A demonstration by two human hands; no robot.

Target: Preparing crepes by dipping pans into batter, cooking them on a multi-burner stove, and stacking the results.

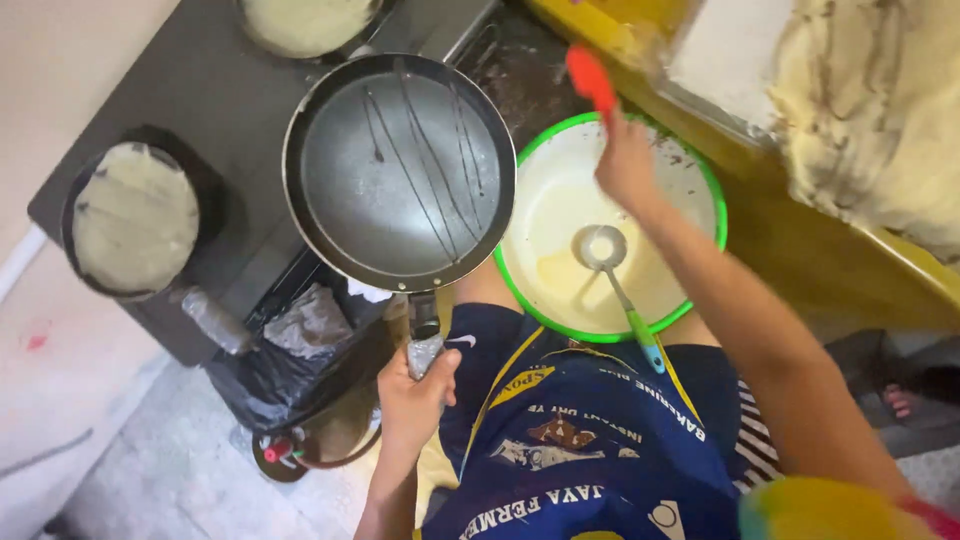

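Head view, looking straight down.

Left hand (pixel 415 395): fingers wrapped fully around the foil-covered handle of a dark frying pan (pixel 400 170), held level above the edge of a dark stove top (pixel 200 90). Pan interior is bare metal-grey, crossed by several thin dark streaks of batter; nothing else in it.

Right hand (pixel 625 165): closed around a red-handled tool (pixel 590 78), handle sticking up past the knuckles; the working end is hidden by the hand, so its kind cannot be told. The hand sits over the far rim of a white bowl with a green rim (pixel 712 200).

Bowl contents: pale batter pooled at the bottom, plus 1 metal ladle (pixel 605 248) lying in it, its green-and-blue handle resting over the near rim. The bowl's left rim is overlapped by the pan's edge.

Surroundings:
- 2 further pans on the stove, each carrying a pale round crepe: 1 at left (pixel 135 215), 1 at the top edge (pixel 305 22), partly cut off.
- Black bag with crumpled foil (pixel 300 335) just below the stove, beside the pan handle.
- Small round lidded pot (pixel 325 440) on the floor near the left wrist.
- Yellow counter (pixel 800 260) at right, bearing a pale stack of cooked crepes (pixel 880 110), blurred.
- Dark blue printed apron (pixel 580 450) fills the lower centre.
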